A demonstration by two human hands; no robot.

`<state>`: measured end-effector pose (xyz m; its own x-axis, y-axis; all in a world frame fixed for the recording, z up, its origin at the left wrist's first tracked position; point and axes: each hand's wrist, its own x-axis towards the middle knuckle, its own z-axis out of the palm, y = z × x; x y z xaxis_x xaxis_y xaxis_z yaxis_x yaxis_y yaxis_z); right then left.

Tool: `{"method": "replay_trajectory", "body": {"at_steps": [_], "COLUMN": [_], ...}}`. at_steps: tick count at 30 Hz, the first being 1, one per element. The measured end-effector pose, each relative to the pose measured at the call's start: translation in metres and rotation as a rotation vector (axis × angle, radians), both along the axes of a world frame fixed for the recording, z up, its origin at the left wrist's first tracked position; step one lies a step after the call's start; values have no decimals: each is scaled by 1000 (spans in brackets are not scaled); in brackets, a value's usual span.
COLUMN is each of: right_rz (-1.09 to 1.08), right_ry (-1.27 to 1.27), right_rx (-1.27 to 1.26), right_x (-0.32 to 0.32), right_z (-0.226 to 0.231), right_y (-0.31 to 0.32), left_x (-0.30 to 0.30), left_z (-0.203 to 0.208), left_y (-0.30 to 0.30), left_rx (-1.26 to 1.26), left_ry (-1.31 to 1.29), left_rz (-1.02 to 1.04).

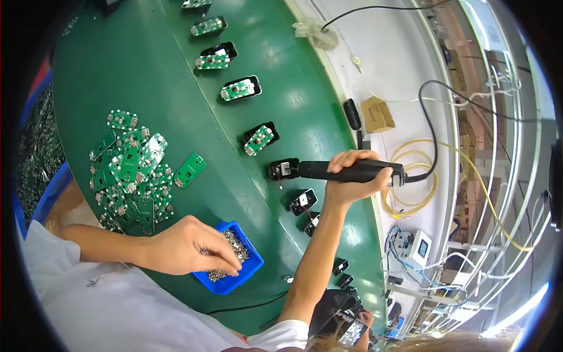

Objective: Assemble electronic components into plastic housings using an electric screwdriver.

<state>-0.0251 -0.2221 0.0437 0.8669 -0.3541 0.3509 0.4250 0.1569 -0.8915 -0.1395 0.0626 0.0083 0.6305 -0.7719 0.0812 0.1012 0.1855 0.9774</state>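
My right hand (355, 173) is wrapped round a black electric screwdriver (334, 171), whose tip meets a small black housing (282, 169) on the green bench. Over a blue bin (253, 267) of small metal screws (234, 243), my left hand (193, 246) has its fingers pressed together; what they hold, if anything, is hidden. Beyond the driver's tip, a green circuit board (258, 139) lies tilted on a black housing, and more such pairs run in a row toward the far edge. Nearer me sit open black housings (303, 201) with small parts inside.
A heap of green circuit boards (126, 170) covers the left side, with a single board (189, 170) beside it. A black cord (431, 117) trails from the screwdriver. At right are a cardboard box (377, 114) and coiled yellow tubing (410, 205). Another person's hand (366, 318) shows lower right.
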Motion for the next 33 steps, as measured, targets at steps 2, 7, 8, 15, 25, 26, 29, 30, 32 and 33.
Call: {"method": "replay_trajectory", "body": {"at_steps": [2,7,8,15,25,26,29,30,32,33], "right_rz": [36,428,425,271,231,225,337,340,380,379], "right_ry": [-84,-404,-474,-566,-595,-595,-627,-625,-619,-620], "right_rx": [104,405,405,482,625,617,542,552,588,582], "right_x": [-18,-111,-126,-153,-151,-155,-160,-159,-157,-158], "right_z": [11,66,71,72,60,62,66,63,63,65], "right_y": [-13,43,53,65,67,66,62,61,60,62], "left_x": [0,-15,-16,-25,-25,-28,-31,-32,-36,-37], "left_z": [0,10,10,5,6,12,15,14,10,10], "left_y": [-1,-1,-4,-14,-19,-16,-14,-13,-16,-17], "left_rx": [-19,-143,-195,-181,-202,-131,-60,-60,-125,-195], "left_ry": [31,223,141,7,76,313,639,731,554,374], "left_rz": [56,314,346,388,360,258,97,52,141,220]}}
